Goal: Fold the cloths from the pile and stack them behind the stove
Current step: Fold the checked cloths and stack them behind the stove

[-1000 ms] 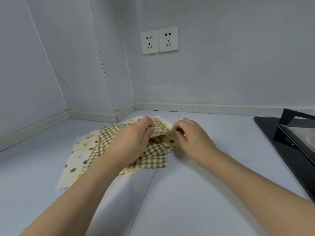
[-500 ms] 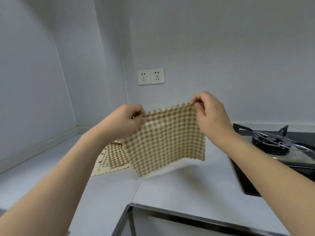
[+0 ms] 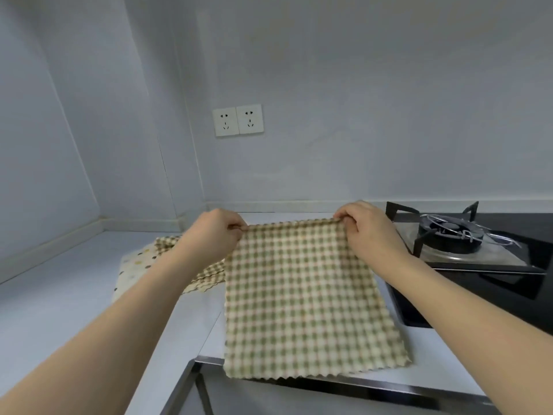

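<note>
A green-and-cream checked cloth [image 3: 302, 298] is spread out in front of me, its lower part lying on the counter and reaching the front edge. My left hand [image 3: 215, 235] pinches its far left corner. My right hand [image 3: 368, 229] pinches its far right corner. The remaining pile [image 3: 167, 259] lies behind my left forearm: a checked cloth over a cream one with coloured dots, partly hidden by the arm. The black stove [image 3: 478, 265] with its burner stands at the right.
The pale counter [image 3: 59, 295] meets grey walls in the corner at the left. A double wall socket [image 3: 238, 119] is on the back wall. A metal sink rim [image 3: 191, 381] runs along the front edge below the cloth.
Both hands lifted the checked cloth off the pile, held it up in the air, then brought it down and spread it wider over the counter beside the stove.
</note>
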The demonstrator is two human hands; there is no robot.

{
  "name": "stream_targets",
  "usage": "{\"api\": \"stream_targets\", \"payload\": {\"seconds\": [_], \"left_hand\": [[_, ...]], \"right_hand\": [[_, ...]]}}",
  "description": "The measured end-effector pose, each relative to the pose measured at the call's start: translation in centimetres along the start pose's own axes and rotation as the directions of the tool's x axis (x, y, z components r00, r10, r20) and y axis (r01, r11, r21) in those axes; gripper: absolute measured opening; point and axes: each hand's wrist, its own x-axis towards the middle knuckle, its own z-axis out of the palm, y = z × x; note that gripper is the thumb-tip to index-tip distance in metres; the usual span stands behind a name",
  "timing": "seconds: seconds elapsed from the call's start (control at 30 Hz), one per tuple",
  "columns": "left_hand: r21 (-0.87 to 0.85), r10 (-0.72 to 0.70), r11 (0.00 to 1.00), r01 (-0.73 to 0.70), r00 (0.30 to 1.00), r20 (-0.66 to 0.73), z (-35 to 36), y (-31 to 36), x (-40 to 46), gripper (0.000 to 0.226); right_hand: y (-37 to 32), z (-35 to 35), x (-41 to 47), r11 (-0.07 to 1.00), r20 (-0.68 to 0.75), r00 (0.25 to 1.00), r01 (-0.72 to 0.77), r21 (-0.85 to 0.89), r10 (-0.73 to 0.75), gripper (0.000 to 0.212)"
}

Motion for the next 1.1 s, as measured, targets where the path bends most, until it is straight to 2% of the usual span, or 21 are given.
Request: {"api": "stream_targets", "payload": {"seconds": [0.13,0.23,0.33,0.5,0.57,0.67,0.73,0.83,1.0,1.1], "left_hand": [[0.079,0.063,0.995,-0.053,0.99,-0.13,2.7,-1.1,0.4,0.022],[0.132,0.208,0.974,-0.186,0.962,-0.176,3.3,-2.0,-0.5,0.021],[0.208,0.371,0.916,-0.342,0.921,-0.121,4.0,-3.1,-3.1,0.019],[0.245,0.465,0.855,-0.457,0.885,0.029,6.5,-4.7,-8.1,0.016],[0.252,0.463,0.847,-0.468,0.882,0.083,7.6,-5.2,-9.4,0.015],[0.251,0.427,0.866,-0.433,0.901,0.079,8.3,-5.5,-10.3,0.013],[0.237,0.417,0.871,-0.431,0.902,0.109,8.1,-5.4,-10.3,0.019],[0.196,0.423,0.869,-0.454,0.888,0.178,7.2,-5.1,-10.1,0.032],[0.303,0.472,0.804,-0.511,0.86,0.197,6.6,-5.8,-9.7,0.023],[0.295,0.441,0.83,-0.473,0.881,0.173,6.9,-6.2,-9.5,0.025]], "right_hand": [[1.3,1.9,0.3,1.0,-0.008,1.0,-0.025,0.009,0.025,0.026],[1.2,1.7,-0.8,1.0,0.012,1.0,0.004,-0.006,-0.004,0.025],[1.1,0.9,-4.4,0.992,0.082,0.992,0.101,-0.073,-0.095,0.021],[1.3,-0.2,-10.2,0.966,0.23,0.962,0.191,-0.177,-0.148,0.018],[1.4,-0.5,-11.4,0.957,0.242,0.955,0.219,-0.188,-0.171,0.017],[1.3,-0.7,-12.4,0.949,0.283,0.941,0.248,-0.194,-0.188,0.016],[1.5,-0.7,-13.0,0.951,0.332,0.928,0.244,-0.19,-0.171,0.016],[1.8,-0.8,-13.6,0.98,0.389,0.919,0.136,-0.147,-0.07,0.022],[1.7,-0.6,-13.4,0.983,0.447,0.894,0.046,-0.175,0.038,0.029],[1.7,-0.6,-13.2,0.983,0.464,0.881,-0.004,-0.182,0.089,0.028]]}}
